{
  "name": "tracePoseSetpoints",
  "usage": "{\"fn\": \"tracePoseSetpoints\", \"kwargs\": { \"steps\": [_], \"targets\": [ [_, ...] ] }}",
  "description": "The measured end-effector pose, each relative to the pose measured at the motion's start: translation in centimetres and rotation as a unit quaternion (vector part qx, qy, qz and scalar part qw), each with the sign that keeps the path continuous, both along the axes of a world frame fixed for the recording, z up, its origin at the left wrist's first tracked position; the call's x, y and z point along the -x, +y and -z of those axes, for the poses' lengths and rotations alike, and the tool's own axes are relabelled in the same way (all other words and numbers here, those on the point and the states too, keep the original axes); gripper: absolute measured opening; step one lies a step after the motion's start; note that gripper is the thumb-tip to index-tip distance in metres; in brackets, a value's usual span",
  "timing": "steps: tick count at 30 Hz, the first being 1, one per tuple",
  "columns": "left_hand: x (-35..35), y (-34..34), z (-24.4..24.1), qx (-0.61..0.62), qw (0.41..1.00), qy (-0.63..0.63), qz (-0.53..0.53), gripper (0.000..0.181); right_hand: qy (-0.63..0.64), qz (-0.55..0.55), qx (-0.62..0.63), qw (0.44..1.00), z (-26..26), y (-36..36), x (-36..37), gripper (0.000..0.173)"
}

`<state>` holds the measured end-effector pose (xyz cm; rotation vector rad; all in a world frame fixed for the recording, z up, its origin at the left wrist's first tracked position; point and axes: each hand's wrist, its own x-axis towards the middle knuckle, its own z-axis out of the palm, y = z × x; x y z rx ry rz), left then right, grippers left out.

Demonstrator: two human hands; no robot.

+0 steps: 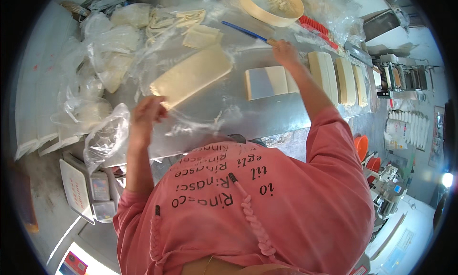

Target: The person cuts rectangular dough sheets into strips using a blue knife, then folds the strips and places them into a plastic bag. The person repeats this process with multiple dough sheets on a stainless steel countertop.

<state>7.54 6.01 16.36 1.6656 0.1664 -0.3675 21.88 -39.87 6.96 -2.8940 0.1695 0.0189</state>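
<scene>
My right hand grips the light-brown handle of a long, thin blue tool, possibly a knife, which points to the far left. Below that forearm lies a short stack of pale dough sheets, partly hidden by the arm. My left hand is at the near left corner of a long pale dough slab, its fingers loosely curled and blurred. Clear plastic film lies by it; whether the fingers hold any is unclear. Cut squares of dough sheet lie beyond the slab.
Dough strips and plastic bags crowd the left. At the back stand a round wooden-rimmed sieve and a red-bristled brush. Several dough blocks line the right of the metal table. A clear bag overhangs its left edge.
</scene>
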Motion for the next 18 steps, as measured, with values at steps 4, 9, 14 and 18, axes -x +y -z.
{"fn": "tracePoseSetpoints", "kwargs": {
  "steps": [4,9,14,18],
  "targets": [
    [1.4,-14.0,3.9,0.026,0.975,0.167,0.144,0.025,0.098,0.035,0.09,0.991,3.8,-5.3,-3.3,0.044],
    [2.6,-27.0,6.7,0.104,0.937,0.297,0.152,0.029,0.05,-0.092,-0.128,0.986,7.3,-5.5,-6.4,0.049],
    [2.3,-37.0,9.5,0.3,0.863,0.402,0.058,0.038,0.275,-0.167,-0.224,0.92,2.4,-6.6,-5.7,0.033],
    [0.9,-42.7,10.8,0.404,0.791,0.444,-0.12,0.037,0.157,-0.403,-0.048,0.9,4.9,-9.7,0.7,0.035]
  ]
}}
